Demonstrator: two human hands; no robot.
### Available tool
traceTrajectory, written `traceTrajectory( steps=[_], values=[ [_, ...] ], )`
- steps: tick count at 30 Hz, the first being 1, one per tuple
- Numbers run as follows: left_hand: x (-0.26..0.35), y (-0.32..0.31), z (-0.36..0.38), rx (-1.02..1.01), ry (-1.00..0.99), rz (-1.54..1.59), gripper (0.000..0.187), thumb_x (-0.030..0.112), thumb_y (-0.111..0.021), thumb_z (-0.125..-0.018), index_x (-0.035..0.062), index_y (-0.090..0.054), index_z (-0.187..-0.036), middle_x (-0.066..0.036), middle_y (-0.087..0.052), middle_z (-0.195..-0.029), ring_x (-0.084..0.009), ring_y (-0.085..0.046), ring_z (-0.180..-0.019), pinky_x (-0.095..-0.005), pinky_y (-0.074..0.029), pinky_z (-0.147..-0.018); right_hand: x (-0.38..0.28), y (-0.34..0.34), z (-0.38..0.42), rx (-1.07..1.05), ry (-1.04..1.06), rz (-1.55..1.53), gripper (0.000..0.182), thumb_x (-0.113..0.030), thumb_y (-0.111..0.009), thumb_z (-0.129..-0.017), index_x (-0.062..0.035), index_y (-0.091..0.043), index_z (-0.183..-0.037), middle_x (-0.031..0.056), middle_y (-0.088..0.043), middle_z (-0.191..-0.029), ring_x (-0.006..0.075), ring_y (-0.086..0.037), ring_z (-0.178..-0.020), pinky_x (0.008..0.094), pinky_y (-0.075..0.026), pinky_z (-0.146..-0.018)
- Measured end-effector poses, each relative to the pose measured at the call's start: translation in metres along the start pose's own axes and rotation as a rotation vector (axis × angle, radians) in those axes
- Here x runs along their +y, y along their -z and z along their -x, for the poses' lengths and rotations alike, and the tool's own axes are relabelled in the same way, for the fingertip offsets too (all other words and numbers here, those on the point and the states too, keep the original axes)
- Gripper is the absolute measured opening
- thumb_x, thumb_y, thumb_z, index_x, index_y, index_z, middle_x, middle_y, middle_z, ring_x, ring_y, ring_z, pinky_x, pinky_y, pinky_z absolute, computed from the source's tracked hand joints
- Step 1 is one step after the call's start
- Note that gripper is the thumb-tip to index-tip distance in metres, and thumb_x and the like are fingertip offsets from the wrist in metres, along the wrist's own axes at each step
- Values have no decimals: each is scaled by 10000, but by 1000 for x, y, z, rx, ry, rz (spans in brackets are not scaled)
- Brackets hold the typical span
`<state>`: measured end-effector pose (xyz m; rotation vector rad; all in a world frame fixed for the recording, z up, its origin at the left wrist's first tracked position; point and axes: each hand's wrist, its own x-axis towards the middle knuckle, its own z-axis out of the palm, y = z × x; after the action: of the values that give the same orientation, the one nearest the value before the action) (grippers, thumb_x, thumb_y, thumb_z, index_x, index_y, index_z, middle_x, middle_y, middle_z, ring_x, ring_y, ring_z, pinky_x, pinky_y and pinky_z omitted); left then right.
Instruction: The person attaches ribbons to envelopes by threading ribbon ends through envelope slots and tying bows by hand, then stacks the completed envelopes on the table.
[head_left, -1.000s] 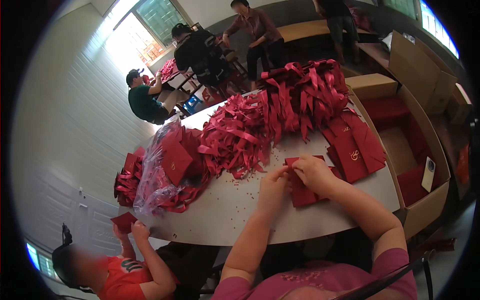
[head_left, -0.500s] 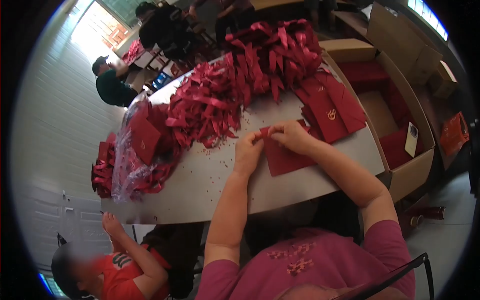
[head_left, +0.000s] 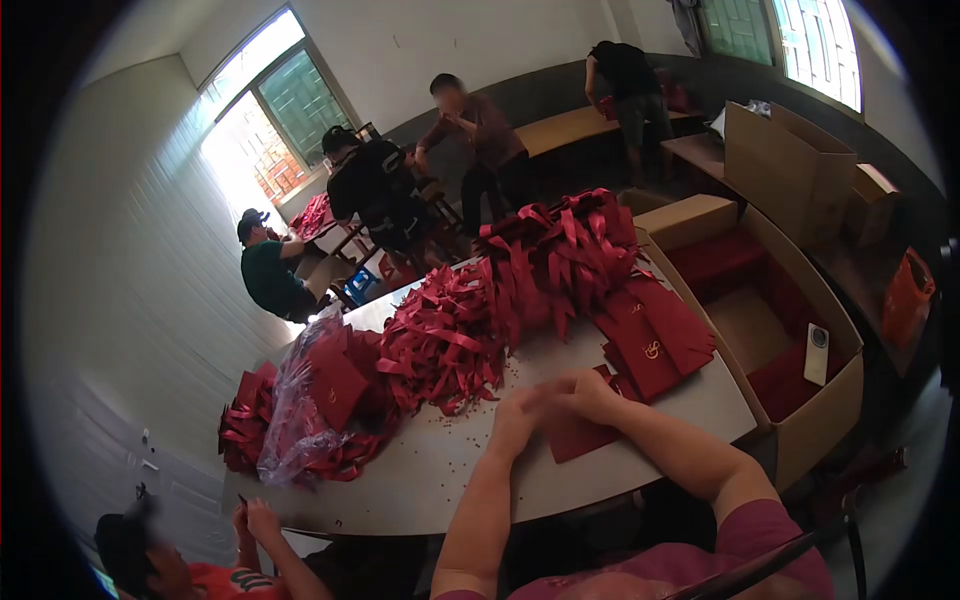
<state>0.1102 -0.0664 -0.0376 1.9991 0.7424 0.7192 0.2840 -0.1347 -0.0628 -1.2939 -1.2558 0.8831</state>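
Across the middle of the frame spreads a pale table [head_left: 430,500]. Just right of centre, your flat red packet [head_left: 578,440] lies on it, deep matte red, its visible face plain, its lower edge straight. Your left hand [head_left: 516,412] and right hand [head_left: 588,395] meet over its upper part; blur hides the fingertips, so I cannot tell whether either grip is clamped on it.

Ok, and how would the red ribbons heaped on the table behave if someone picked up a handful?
The ribbons look floppy, since they curl and droop. Their sheen suggests they may be slippery. Overlapping closely, several would probably come up together.
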Motion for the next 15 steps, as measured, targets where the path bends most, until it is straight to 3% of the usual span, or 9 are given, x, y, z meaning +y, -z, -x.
traceTrajectory(
  steps=[3, 5, 8, 10, 13, 14, 15],
  values=[
    [-9, -3, -4, 42, -63, 11, 150, 5, -639, -769, -9, -646, -919, -76, -612, -839, -171, -593, -800, -286, -465, -724, 1, 2, -3, -20, -24, -79, 61, -53, -692, -835, -15, -647, -851, 24, -634, -711, 87, -592, -601, 244, -487, -540],
    [-22, -1, -8, -52, -270, -167, 129, 3, -648, -748, -11, -623, -873, -98, -572, -814, -225, -578, -786, -310, -453, -707, -4, 3, -1, -67, -119, -81, 75, -29, -706, -813, -15, -634, -823, 21, -632, -705, 84, -585, -581, 240, -482, -519],
    [-25, 5, -2, -43, -207, -56, 100, 11, -641, -751, -11, -607, -843, -111, -548, -795, -249, -562, -765, -331, -442, -690, -6, -2, -2, -153, -76, -84, 88, -12, -716, -797, -18, -630, -815, 17, -622, -690, 82, -579, -565, 234, -473, -505],
    [-27, 3, -7, -79, -266, -103, 80, 14, -624, -768, -5, -599, -841, -122, -547, -791, -265, -566, -763, -342, -443, -686, -16, 4, 0, -141, -164, -41, 98, -14, -717, -801, -23, -623, -827, 14, -628, -715, 82, -600, -605, 223, -487, -530],
    [-31, 3, -12, -81, -307, -273, 78, 11, -603, -778, -3, -596, -855, -141, -576, -809, -287, -589, -790, -352, -453, -696, -17, 12, 1, -141, -140, 19, 181, -7, -728, -790, -29, -627, -938, 11, -623, -719, 67, -583, -596, 228, -478, -520],
    [-22, 5, -16, -96, -345, -267, 78, 11, -603, -778, -3, -596, -855, -141, -576, -809, -287, -589, -790, -352, -453, -696, -33, 16, 5, -148, -138, 179, 304, -47, -753, -771, -42, -625, -1047, 54, -643, -751, 135, -620, -642, 280, -512, -587],
    [-10, 9, -13, -91, -291, -297, 84, 14, -595, -782, -3, -599, -864, -154, -590, -820, -300, -600, -804, -357, -459, -708, -44, 23, 8, -121, -135, 187, 304, -47, -753, -771, -42, -625, -1047, 54, -643, -751, 135, -620, -642, 280, -512, -587]
  ],
)
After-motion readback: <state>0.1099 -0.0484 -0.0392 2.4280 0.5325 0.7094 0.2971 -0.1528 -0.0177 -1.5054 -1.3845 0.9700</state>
